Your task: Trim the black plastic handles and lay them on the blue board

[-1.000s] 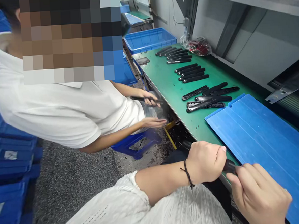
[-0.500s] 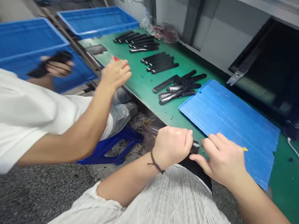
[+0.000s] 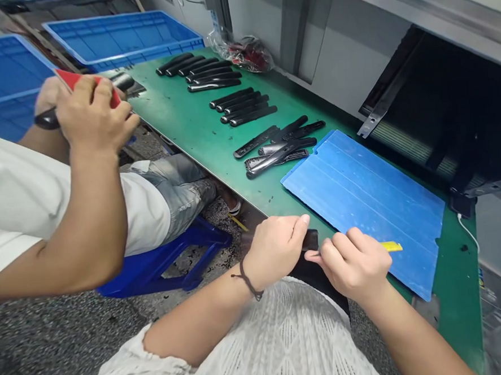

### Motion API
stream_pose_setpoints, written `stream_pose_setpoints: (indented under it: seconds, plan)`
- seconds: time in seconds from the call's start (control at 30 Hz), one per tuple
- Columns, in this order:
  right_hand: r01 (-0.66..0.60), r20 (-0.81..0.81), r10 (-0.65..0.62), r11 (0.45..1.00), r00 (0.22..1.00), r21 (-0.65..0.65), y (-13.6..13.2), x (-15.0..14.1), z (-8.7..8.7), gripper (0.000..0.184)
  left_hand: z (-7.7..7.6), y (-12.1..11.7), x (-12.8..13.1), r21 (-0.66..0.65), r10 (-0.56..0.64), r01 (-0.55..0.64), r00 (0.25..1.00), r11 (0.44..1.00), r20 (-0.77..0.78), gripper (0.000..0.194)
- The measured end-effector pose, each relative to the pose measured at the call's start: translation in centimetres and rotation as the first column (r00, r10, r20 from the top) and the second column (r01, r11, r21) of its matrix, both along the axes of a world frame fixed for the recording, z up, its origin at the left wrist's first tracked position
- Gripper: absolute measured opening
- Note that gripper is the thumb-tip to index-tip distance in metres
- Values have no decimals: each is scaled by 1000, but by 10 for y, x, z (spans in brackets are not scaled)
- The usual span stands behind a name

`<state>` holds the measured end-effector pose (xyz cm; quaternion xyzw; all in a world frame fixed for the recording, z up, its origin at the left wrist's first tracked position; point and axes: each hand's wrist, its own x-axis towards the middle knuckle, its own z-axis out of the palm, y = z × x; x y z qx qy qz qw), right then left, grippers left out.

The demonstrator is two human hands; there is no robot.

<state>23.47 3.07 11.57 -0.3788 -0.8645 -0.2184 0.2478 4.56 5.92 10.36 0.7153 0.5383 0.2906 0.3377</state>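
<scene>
My left hand [image 3: 275, 245], with a dark cord round its wrist, is closed round a black plastic piece [image 3: 310, 240] whose end sticks out past the thumb. Close beside that end, my right hand [image 3: 353, 260] is closed on a slim yellow-handled tool [image 3: 392, 246]. The handle's end shows behind the knuckles; fingers hide the tool's working end. Both hands are above my lap at the near edge of the green table [image 3: 188, 140]. Beyond them lies a blue corrugated sheet [image 3: 370, 197]. Left of the sheet is a loose pile of black plastic pieces [image 3: 274, 155].
Farther back are rows of black pieces [image 3: 245, 106] and a clear bag [image 3: 248, 52]. At left, a co-worker's hands [image 3: 95, 115] hold a red piece [image 3: 74, 79] and a black part. Blue crates [image 3: 126, 36] stand behind. A blue stool [image 3: 166, 266] is under the co-worker.
The view has shifted, so the table things sit farther left. More of the yellow handle shows behind my right hand. The co-worker's hands have come together with the red piece.
</scene>
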Motion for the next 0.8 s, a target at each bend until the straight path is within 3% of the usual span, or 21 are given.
stream_pose_setpoints:
  seconds: [0.07, 0.13, 0.2, 0.27, 0.33, 0.5, 0.8]
  plan:
    - [-28, -126, 25, 999, 992, -22, 1, 0, -5, 34, -3, -1, -2, -102, -153, 179, 963, 979, 224, 53]
    - [-78, -299, 40, 990, 953, -116, 1, 1, -8, 26, -8, -2, -3, -167, -228, 324, 876, 931, 424, 49]
    - [-162, -457, 42, 961, 888, -226, 3, 4, -7, 14, -13, -4, -3, -223, -205, 382, 806, 897, 556, 49]
    - [-221, -527, 31, 928, 850, -301, 4, 10, -3, 7, -15, -4, -3, -255, -162, 381, 782, 889, 602, 52]
    - [-197, -483, 6, 917, 875, -345, 6, 15, 4, 5, -15, -5, -2, -244, -153, 350, 800, 904, 580, 53]
    - [-79, -257, -23, 922, 966, -380, 17, 20, 24, 50, -10, -7, -3, -144, -215, 321, 846, 936, 489, 51]
    - [-96, -32, 91, 921, 995, -378, 35, 22, 43, 55, -6, -6, -6, -73, -306, 363, 863, 929, 401, 49]
